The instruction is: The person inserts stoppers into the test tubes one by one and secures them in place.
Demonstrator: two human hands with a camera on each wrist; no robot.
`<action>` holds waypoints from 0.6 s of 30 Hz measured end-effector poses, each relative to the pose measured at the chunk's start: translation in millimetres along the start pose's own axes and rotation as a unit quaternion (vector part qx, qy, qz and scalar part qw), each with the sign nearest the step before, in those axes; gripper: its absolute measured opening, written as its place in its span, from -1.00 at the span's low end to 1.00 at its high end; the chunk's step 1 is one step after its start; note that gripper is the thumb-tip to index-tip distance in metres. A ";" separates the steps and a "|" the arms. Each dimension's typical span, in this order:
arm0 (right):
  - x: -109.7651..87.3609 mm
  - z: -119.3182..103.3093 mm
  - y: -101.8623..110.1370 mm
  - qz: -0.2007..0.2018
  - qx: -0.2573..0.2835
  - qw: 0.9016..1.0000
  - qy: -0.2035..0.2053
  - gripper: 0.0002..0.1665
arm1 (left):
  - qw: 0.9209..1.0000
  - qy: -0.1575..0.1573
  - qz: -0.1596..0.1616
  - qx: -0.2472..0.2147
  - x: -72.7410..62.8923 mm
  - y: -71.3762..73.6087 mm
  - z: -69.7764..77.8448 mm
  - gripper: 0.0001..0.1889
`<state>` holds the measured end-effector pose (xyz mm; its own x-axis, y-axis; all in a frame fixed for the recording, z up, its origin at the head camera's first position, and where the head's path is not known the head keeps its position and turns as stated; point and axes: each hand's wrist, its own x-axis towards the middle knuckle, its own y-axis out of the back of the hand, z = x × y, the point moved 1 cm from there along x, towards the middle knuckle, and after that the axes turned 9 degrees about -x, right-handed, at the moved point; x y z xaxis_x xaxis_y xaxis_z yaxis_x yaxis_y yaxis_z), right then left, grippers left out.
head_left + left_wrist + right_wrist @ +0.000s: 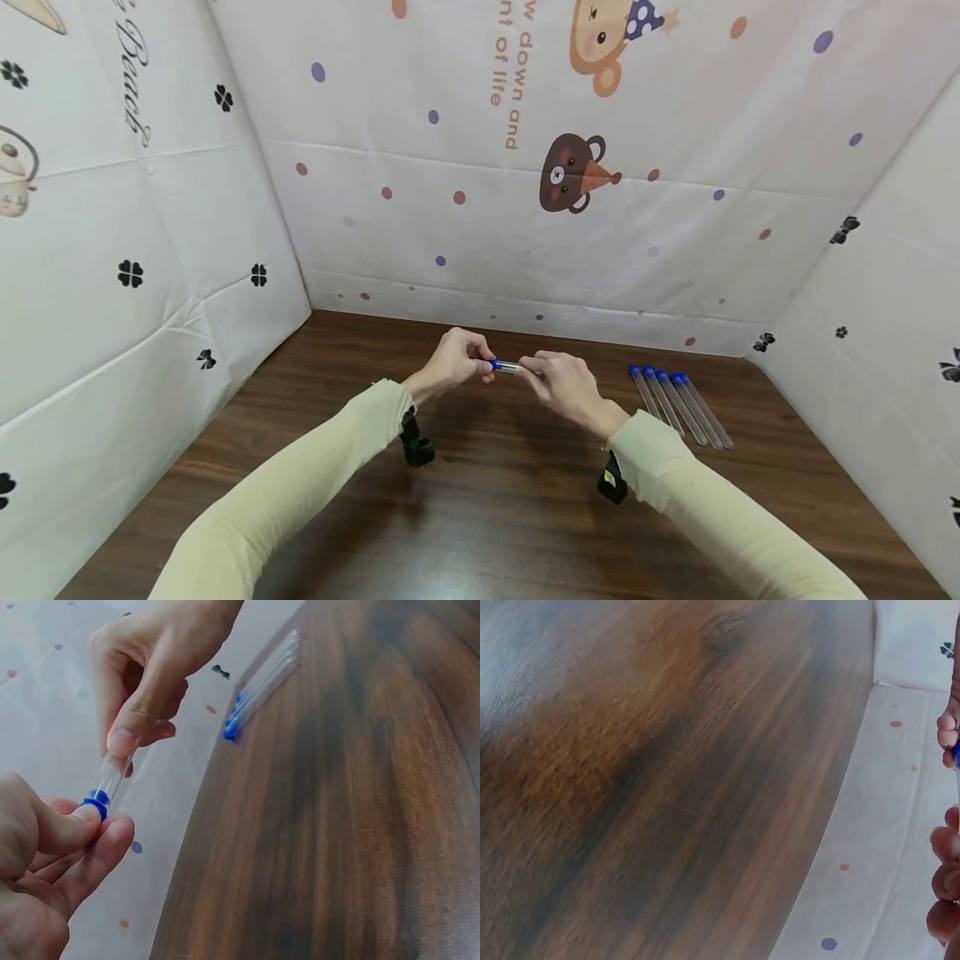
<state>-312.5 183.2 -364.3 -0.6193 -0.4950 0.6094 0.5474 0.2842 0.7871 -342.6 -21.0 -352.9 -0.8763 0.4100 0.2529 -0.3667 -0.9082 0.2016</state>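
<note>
A clear test tube is held up above the table between both hands, lying nearly level in the head view. Its blue cap sits at the tube's end, pinched by the thumb and fingers of my left hand. My right hand grips the clear body with thumb and curled fingers, which hide the far part of the tube. Only the fingertips of both hands show at the edge of the right wrist view.
Several blue-capped test tubes lie side by side on the right of the dark wooden table. White patterned sheeting stands behind the table and along its left and right sides.
</note>
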 end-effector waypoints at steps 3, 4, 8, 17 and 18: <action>0.7 -0.3 1.9 -0.003 0.009 1.000 -0.003 -0.79 | 1.000 -0.004 0.000 0.013 -0.1 -0.3 2.8 -0.92; 0.7 -0.3 2.5 -0.003 0.012 1.000 -0.005 -0.80 | 1.000 -0.004 0.000 0.016 0.1 -0.4 3.7 -0.93; 1.1 0.4 5.4 0.004 0.022 1.000 -0.010 -0.80 | 1.000 -0.008 -0.001 0.013 1.5 -0.5 6.7 -0.93; 0.8 3.0 8.9 0.009 0.010 1.000 -0.006 -0.81 | 1.000 0.023 -0.005 -0.020 4.8 -3.1 8.6 -0.95; 0.8 3.1 9.2 0.009 0.009 1.000 -0.005 -0.81 | 0.999 0.027 -0.005 -0.026 5.1 -3.4 8.7 -0.95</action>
<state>-309.7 188.0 -356.3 -0.6147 -0.4823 0.6241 0.5484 0.3074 0.7777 -343.2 -15.0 -344.1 -0.8878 0.4145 0.1998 -0.3892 -0.9081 0.1544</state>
